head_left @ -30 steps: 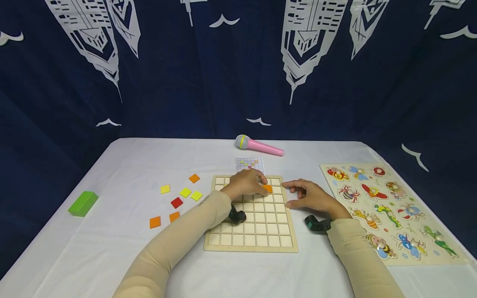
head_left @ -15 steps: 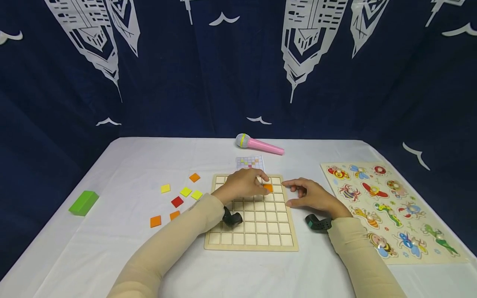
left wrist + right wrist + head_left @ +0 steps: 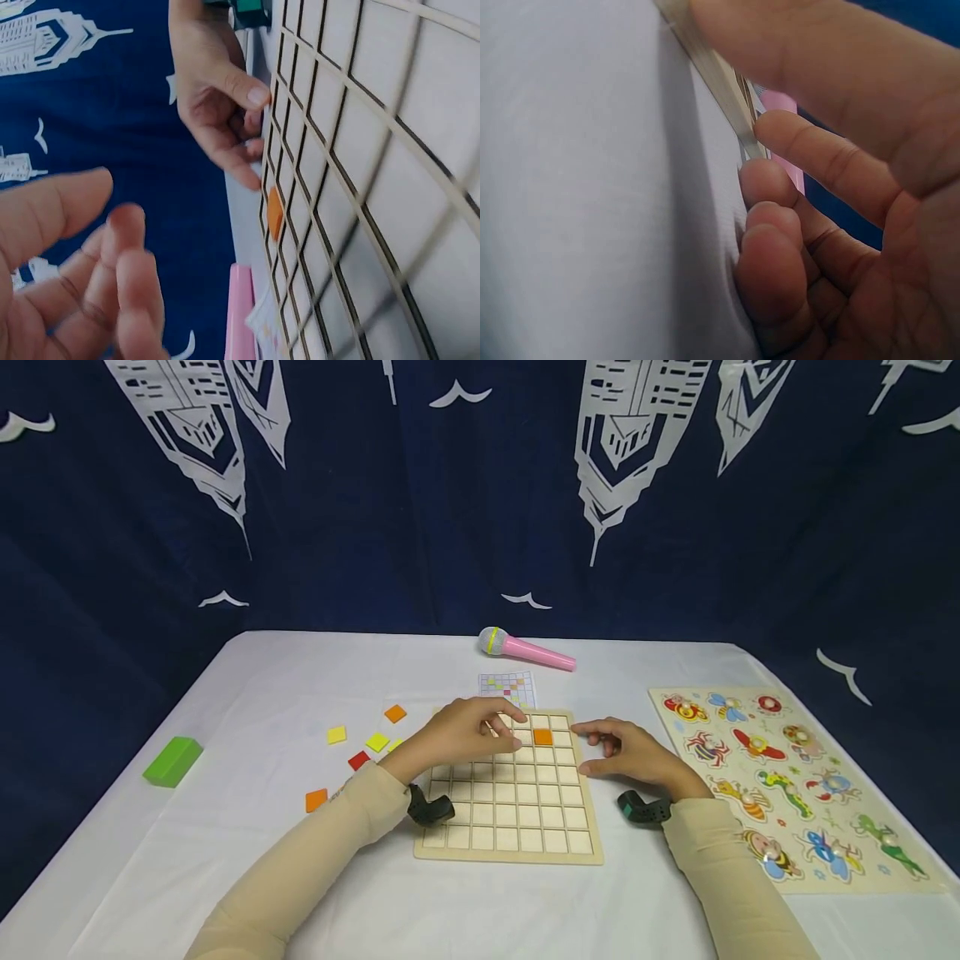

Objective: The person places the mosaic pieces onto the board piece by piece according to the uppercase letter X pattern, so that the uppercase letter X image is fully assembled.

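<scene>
My left hand (image 3: 453, 732) hovers over the upper left of a wooden grid board (image 3: 517, 817), fingers loosely bent and nothing between them. An orange square tile (image 3: 542, 737) lies in a cell near the board's top right, just right of those fingertips. In the left wrist view, a gap separates the thumb from the other fingers (image 3: 127, 229). At the board's right edge my right hand (image 3: 637, 758) rests on the table, with thumb and index fingertips against the wooden rim (image 3: 731, 101). Its other fingers curl loosely on the cloth.
Loose yellow (image 3: 337, 735), orange (image 3: 395, 713) and red tiles (image 3: 359, 760) lie left of the board, some behind the left arm. A small pattern card (image 3: 507, 685) and pink toy microphone (image 3: 536, 653) lie beyond it. A green block (image 3: 173, 762) is far left, an insect puzzle (image 3: 783, 789) right.
The left hand has let go of the orange tile, which stays in its cell, and has drawn back to the left. My right hand keeps its place at the board's edge.
</scene>
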Demonstrator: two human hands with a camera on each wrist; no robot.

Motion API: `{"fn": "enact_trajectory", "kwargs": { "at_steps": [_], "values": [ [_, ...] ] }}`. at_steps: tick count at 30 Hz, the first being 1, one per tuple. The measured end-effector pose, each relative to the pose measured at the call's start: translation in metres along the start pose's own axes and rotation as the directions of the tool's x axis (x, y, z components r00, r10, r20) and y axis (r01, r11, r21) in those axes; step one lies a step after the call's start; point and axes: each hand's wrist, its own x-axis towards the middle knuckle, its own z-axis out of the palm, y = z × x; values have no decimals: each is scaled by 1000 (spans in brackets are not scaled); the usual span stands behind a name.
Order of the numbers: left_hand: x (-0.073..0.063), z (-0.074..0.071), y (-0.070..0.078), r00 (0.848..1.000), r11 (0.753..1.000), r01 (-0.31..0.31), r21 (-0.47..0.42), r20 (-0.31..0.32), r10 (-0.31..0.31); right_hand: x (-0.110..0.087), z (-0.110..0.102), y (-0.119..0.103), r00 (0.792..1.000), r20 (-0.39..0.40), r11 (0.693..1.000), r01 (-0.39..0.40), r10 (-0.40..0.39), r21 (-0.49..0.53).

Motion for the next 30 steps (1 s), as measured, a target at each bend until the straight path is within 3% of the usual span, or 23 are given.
{"fn": "enact_trajectory", "kwargs": {
  "at_steps": [5, 11, 17, 23, 30],
  "values": [
    [-19, -15, -12, 996, 995, -86, -51, 32, 88, 0, 0, 0, 1000, 3, 1000, 7, -7, 2],
    [-42, -36, -22, 992, 988, -123, -89, 27, 126, 1, 1, 1, 1000, -1, 1000, 9, -9, 12],
    [-64, -62, -38, 996, 993, -90, -81, -17, 89, 2, 2, -1, 1000, -4, 1000, -6, 6, 23],
    [-83, -89, -60, 999, 996, 5, -91, -37, -9, 2, 2, -3, 1000, 0, 1000, -11, 11, 25],
    [-97, -111, -87, 992, 990, 85, -117, -81, -95, 0, 2, -2, 1000, -4, 999, -20, 20, 31]
  ]
}}
